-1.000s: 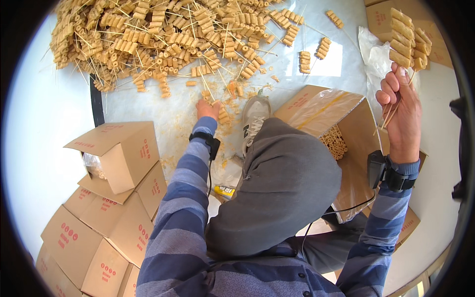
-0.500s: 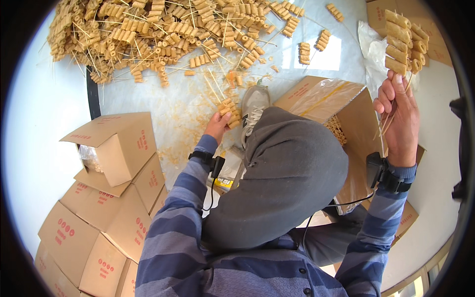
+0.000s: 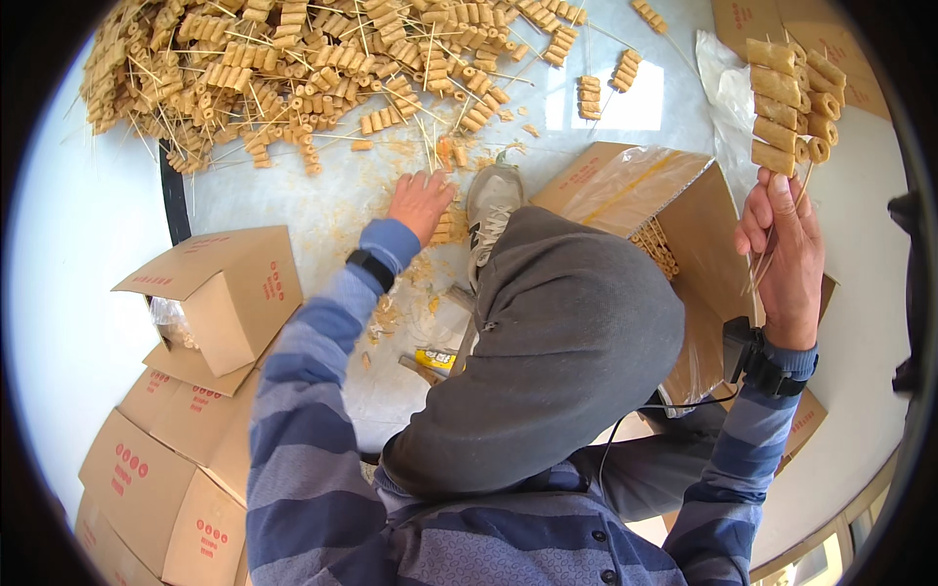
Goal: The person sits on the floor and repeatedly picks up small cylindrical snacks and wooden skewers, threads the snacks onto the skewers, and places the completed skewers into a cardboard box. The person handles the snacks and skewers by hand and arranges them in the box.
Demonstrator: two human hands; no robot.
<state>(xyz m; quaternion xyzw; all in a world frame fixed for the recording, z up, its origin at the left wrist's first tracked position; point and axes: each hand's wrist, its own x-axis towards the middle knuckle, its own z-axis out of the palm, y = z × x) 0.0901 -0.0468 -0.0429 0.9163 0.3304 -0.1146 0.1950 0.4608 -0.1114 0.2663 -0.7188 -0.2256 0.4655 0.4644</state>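
My right hand [image 3: 785, 220] pinches the thin sticks of several skewers [image 3: 775, 103], each threaded with tan, hollow rolls. The skewers stand upright above the fingers, and their stick ends poke out below. My left hand [image 3: 422, 205] reaches palm down over more skewers [image 3: 445, 229] beside my grey shoe [image 3: 494, 200]. Its fingers stretch forward over bare sticks; the hand covers part of the rolls, and its thumb is hidden.
A big heap of skewers [image 3: 293, 73] spreads at the far left, a few lying apart to its right. An open carton [image 3: 699, 220] with skewers inside stands by my knee. More cartons [image 3: 205, 303] are stacked at left. A plastic bag [image 3: 728, 98] lies far right.
My left hand has slid forward from the rolls toward the sticks and turned palm down. The skewers under it stay near my shoe. My right hand keeps its skewers, slightly lower in view.
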